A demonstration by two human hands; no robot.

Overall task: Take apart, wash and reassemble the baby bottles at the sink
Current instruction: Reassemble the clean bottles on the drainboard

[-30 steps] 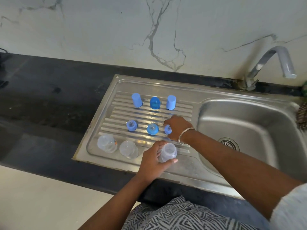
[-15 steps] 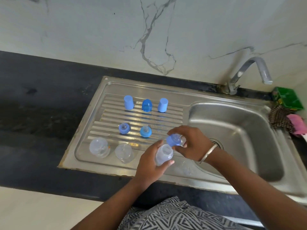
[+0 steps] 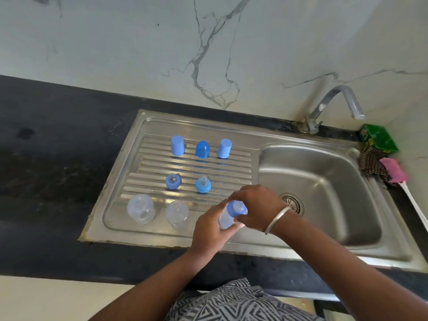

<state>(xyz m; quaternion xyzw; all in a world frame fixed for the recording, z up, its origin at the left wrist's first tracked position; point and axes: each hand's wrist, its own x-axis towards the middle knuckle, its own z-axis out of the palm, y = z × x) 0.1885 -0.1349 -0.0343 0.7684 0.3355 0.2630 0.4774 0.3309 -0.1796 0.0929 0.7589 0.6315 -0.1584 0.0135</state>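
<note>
My left hand (image 3: 209,230) grips a clear bottle body (image 3: 225,220) over the front of the draining board (image 3: 234,171). My right hand (image 3: 257,206) holds a blue nipple ring (image 3: 236,208) on the bottle's mouth, fingers curled round it. Two more clear bottle bodies (image 3: 140,208) (image 3: 177,214) stand at the board's front left. Behind them sit two blue nipple rings (image 3: 173,181) (image 3: 203,184). At the back stand three blue caps (image 3: 177,145) (image 3: 202,149) (image 3: 224,148).
The sink basin (image 3: 324,193) with its drain (image 3: 292,203) lies to the right, under the tap (image 3: 333,105). A green scrub pad (image 3: 378,139), a dark cloth (image 3: 370,164) and a pink brush (image 3: 394,171) sit at the far right. Black counter (image 3: 58,147) lies to the left.
My right hand took the third nipple ring off the board and brought it onto the mouth of the bottle in my left hand. The view shifted to the right.
</note>
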